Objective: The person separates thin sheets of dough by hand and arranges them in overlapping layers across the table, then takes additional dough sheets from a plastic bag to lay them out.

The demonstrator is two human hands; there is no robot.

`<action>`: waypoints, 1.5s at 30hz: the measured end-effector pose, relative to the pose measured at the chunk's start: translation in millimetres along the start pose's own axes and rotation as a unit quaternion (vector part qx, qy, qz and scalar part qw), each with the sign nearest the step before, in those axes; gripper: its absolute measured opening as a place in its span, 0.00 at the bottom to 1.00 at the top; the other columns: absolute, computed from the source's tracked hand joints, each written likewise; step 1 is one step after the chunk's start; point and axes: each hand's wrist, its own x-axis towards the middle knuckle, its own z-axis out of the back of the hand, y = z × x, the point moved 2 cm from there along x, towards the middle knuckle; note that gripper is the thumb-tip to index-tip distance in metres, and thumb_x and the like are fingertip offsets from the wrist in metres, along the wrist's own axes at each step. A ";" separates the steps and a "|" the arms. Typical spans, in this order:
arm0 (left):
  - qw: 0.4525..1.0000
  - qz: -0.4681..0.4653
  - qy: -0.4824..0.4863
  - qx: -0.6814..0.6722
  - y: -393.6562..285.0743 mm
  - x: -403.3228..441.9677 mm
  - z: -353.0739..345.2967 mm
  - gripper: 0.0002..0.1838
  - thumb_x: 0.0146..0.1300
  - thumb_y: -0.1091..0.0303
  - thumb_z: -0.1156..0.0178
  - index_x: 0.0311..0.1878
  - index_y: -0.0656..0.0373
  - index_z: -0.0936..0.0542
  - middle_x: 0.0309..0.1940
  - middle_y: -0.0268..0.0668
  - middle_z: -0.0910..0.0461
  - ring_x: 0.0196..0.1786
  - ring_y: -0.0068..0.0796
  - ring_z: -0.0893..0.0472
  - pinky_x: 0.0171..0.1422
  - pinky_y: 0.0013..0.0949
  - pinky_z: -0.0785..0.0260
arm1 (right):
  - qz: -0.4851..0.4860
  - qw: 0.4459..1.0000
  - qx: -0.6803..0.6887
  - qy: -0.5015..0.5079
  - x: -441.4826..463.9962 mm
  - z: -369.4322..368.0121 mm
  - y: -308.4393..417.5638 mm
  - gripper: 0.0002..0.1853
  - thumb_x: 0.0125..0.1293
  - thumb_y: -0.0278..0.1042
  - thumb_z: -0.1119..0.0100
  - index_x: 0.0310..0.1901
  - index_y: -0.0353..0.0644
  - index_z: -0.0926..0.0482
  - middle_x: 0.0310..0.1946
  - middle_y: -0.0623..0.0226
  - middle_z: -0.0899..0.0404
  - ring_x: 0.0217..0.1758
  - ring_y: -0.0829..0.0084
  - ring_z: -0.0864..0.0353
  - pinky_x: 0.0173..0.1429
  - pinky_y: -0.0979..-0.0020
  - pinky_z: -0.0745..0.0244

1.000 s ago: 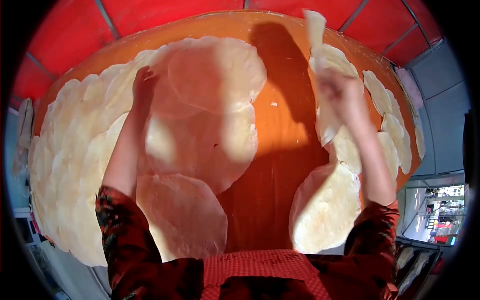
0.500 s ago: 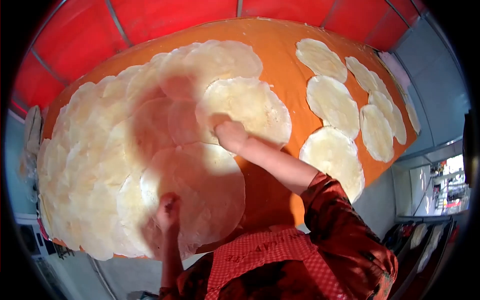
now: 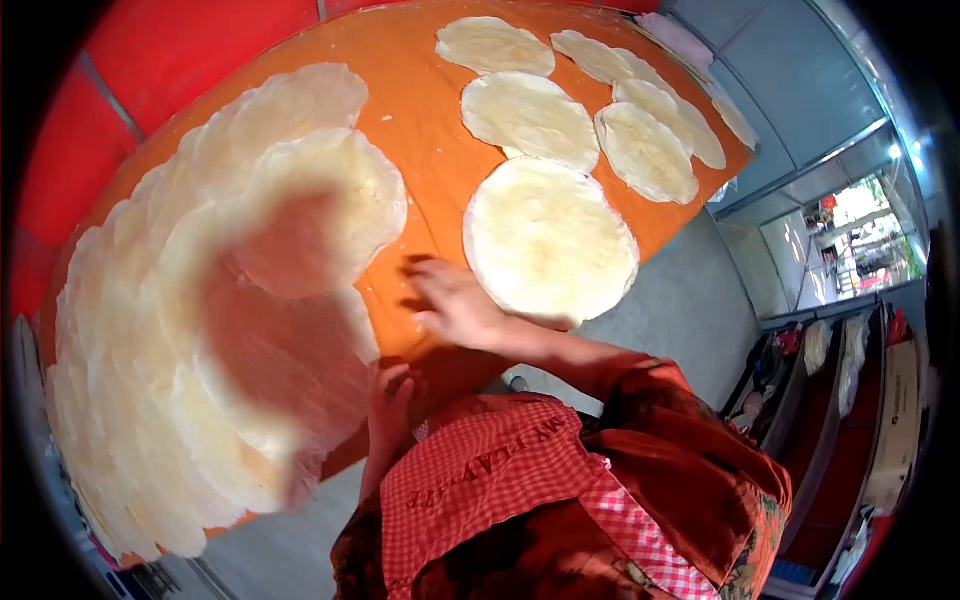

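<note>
Thin round flatbreads lie on a table with an orange cover (image 3: 425, 190). On the left, an overlapping layer of flatbreads (image 3: 130, 380) spreads across the cover, partly under the dark shadow of a head and body. My right hand (image 3: 455, 305), open with fingers spread, is low over the bare orange strip, just left of the nearest right-hand flatbread (image 3: 550, 240). My left hand (image 3: 392, 395) is near the table's front edge, beside the shaded flatbread (image 3: 300, 360). Its fingers are loosely bent and a little apart, with nothing visible in them.
More flatbreads (image 3: 530, 118) lie at the far right of the table, some overlapping. Red panels (image 3: 180, 60) border the back. Grey floor (image 3: 690, 290) shows past the right edge. Shelves (image 3: 840, 440) holding bags and a cardboard box stand at the lower right.
The view has swung right. My right hand has left the flatbread on the left, moved toward the right-hand ones, and opened. My left hand is now nearer the front edge, its fingers looser.
</note>
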 end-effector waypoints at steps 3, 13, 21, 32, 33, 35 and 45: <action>0.996 0.051 -0.025 -0.075 9.7 12.2 -52.6 0.14 0.68 0.69 0.49 0.55 0.61 0.30 0.47 0.43 0.23 0.50 0.36 0.22 0.54 0.34 0.27 | -0.098 0.995 0.001 -0.030 -91.6 59.8 -60.3 0.24 0.53 0.34 0.34 0.51 0.35 0.26 0.55 0.53 0.27 0.58 0.52 0.28 0.61 0.58 0.32; 0.977 0.086 -0.037 -0.191 29.9 85.8 -173.8 0.18 0.71 0.61 0.58 0.57 0.62 0.31 0.53 0.44 0.24 0.58 0.42 0.26 0.62 0.45 0.33 | -0.081 0.994 0.069 0.009 -184.0 114.7 -118.4 0.30 0.55 0.48 0.36 0.52 0.32 0.27 0.54 0.46 0.29 0.61 0.47 0.32 0.65 0.55 0.38; 0.976 0.083 0.050 -0.195 54.1 114.1 -195.3 0.07 0.69 0.67 0.51 0.44 0.57 0.25 0.32 0.34 0.21 0.30 0.28 0.20 0.30 0.31 0.26 | -0.040 0.987 0.153 0.034 -146.9 59.9 -137.7 0.18 0.63 0.40 0.44 0.46 0.33 0.26 0.46 0.45 0.26 0.54 0.52 0.28 0.58 0.59 0.33; 0.985 -0.109 -0.134 -0.012 56.3 126.2 -233.4 0.04 0.65 0.70 0.45 0.37 0.59 0.24 0.28 0.30 0.22 0.27 0.22 0.25 0.29 0.25 0.32 | -0.209 0.952 0.218 -0.050 -103.0 129.1 -149.1 0.07 0.64 0.27 0.47 0.40 0.37 0.20 0.28 0.65 0.21 0.30 0.78 0.27 0.36 0.73 0.29; 0.985 -0.108 -0.133 0.011 55.5 127.8 -227.1 0.04 0.65 0.70 0.45 0.36 0.59 0.24 0.27 0.30 0.23 0.27 0.22 0.25 0.29 0.25 0.32 | -0.251 0.932 0.254 -0.060 -95.5 140.2 -152.1 0.07 0.63 0.25 0.46 0.41 0.37 0.20 0.28 0.67 0.20 0.31 0.80 0.27 0.36 0.76 0.30; 0.986 -0.101 -0.135 -0.015 38.7 133.7 -213.8 0.05 0.64 0.72 0.47 0.31 0.58 0.25 0.24 0.29 0.25 0.26 0.22 0.26 0.27 0.25 0.34 | -0.260 0.920 0.268 -0.118 -80.8 173.7 -166.9 0.07 0.64 0.25 0.47 0.41 0.37 0.20 0.31 0.72 0.21 0.33 0.83 0.28 0.39 0.78 0.31; 0.940 -0.075 -0.326 0.071 -73.1 19.9 38.3 0.10 0.63 0.75 0.45 0.46 0.64 0.21 0.34 0.37 0.18 0.35 0.27 0.20 0.38 0.32 0.27 | -0.324 0.790 0.491 -0.171 -74.4 274.8 -244.3 0.11 0.68 0.23 0.54 0.47 0.31 0.24 0.45 0.59 0.19 0.47 0.70 0.21 0.55 0.70 0.28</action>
